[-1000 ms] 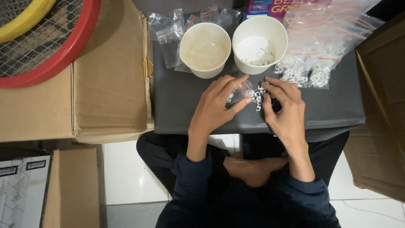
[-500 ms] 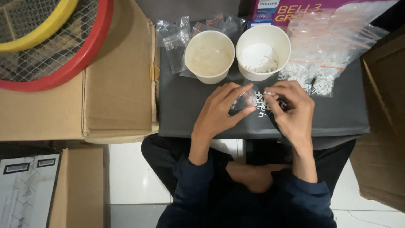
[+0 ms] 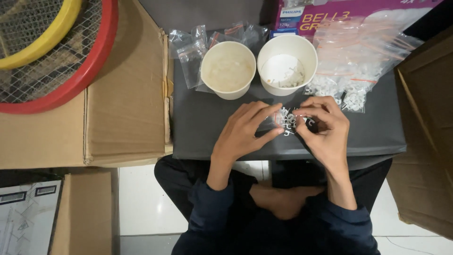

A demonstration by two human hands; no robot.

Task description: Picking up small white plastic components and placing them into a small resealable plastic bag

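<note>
The left hand (image 3: pixel 243 133) rested on the dark bench (image 3: pixel 207 127), its fingers (image 3: pixel 264 111) pinched on a small clear bag (image 3: pixel 272 119) that lay between thumb and forefinger. Just beside those fingertips, on the side toward the other hand, sat a little heap of white plastic clips (image 3: pixel 288 120) on the bench. The right hand (image 3: pixel 325 132) curled over that heap, its fingers (image 3: pixel 306 111) bent inward and closed on one or two of the clips; how many could not be told. The two sets of fingertips stood near each other, with the clips between them.

Beyond the left fingers stood a white paper cup (image 3: pixel 228 70) with nothing clear inside it. Beyond the gap between the hands stood a second white paper cup (image 3: pixel 287 64), holding a few white clips at its bottom. Past the right fingers lay a pile of clear zip bags (image 3: pixel 351 71), some filled with white clips. Farther out from the left fingers, behind the first cup, lay more small empty bags (image 3: pixel 191 49). Behind the second cup lay a purple carton (image 3: pixel 330 14).

Well off to the outside of the left hand sat a brown cardboard box (image 3: pixel 122 104), with a red-rimmed mesh racket (image 3: pixel 52 52) resting on it.
</note>
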